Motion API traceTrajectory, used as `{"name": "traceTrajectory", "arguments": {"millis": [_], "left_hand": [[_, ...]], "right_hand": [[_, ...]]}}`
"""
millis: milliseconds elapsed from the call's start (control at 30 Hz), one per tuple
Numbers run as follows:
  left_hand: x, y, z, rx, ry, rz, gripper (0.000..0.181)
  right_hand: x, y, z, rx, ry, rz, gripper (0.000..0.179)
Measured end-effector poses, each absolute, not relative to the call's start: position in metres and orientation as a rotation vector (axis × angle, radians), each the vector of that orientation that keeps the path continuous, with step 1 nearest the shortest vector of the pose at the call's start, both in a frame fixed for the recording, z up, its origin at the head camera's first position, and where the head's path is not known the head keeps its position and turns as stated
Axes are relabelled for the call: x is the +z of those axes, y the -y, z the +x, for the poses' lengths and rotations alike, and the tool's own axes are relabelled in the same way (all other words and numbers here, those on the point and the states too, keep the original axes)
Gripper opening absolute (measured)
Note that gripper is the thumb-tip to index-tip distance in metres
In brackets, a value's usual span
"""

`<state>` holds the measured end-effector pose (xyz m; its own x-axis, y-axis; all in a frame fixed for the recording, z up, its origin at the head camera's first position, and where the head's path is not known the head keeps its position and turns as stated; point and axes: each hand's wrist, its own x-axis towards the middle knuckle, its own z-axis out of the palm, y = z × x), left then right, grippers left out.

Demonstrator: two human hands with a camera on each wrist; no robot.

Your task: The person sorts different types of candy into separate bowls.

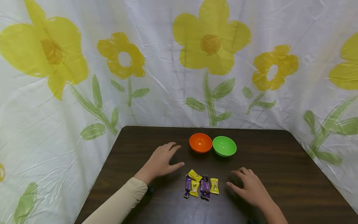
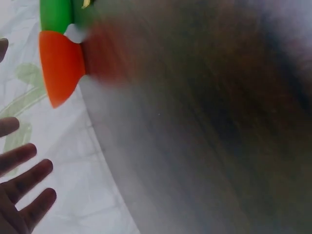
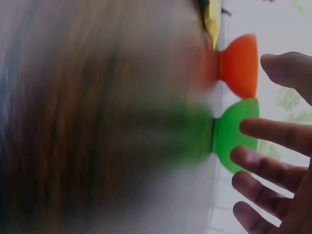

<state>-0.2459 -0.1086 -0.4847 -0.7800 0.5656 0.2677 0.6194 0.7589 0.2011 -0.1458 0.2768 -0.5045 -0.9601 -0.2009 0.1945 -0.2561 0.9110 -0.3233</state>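
Note:
My left hand (image 1: 161, 163) hovers left of a small group of wrapped candies, fingers spread, holding nothing. On the other side, my right hand (image 1: 250, 187) hangs over the table with its fingers apart, also holding nothing. Between the hands lie purple-wrapped candies (image 1: 202, 185) and yellow-wrapped candies (image 1: 214, 186), close together in a loose row. One yellow candy (image 1: 195, 175) lies slanted at the top of the group. Behind them stand an orange bowl (image 1: 200, 143) and a green bowl (image 1: 224, 146), side by side. Neither hand touches a bowl or a candy.
Everything rests on a dark wood-grain table (image 1: 279, 155) with rounded far corners. A white curtain (image 1: 162, 102) printed with yellow flowers hangs behind the table and at both sides.

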Motion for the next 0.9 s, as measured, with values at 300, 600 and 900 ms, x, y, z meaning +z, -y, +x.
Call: {"name": "traceTrajectory", "arguments": {"millis": [300, 600, 900], "left_hand": [[-0.491, 0.092, -0.266, -0.396, 2.732, -1.015, 0.076], [-0.490, 0.067, -0.288, -0.378, 2.766, -1.067, 0.097], [-0.492, 0.054, -0.310, -0.418, 2.793, -1.108, 0.104]], "right_hand": [[-0.505, -0.263, -0.143, 0.753, 2.989, 0.391, 0.044], [-0.506, -0.258, -0.143, 0.814, 3.013, 0.532, 0.048], [-0.510, -0.251, -0.144, 0.878, 3.015, 0.691, 0.049]]}}
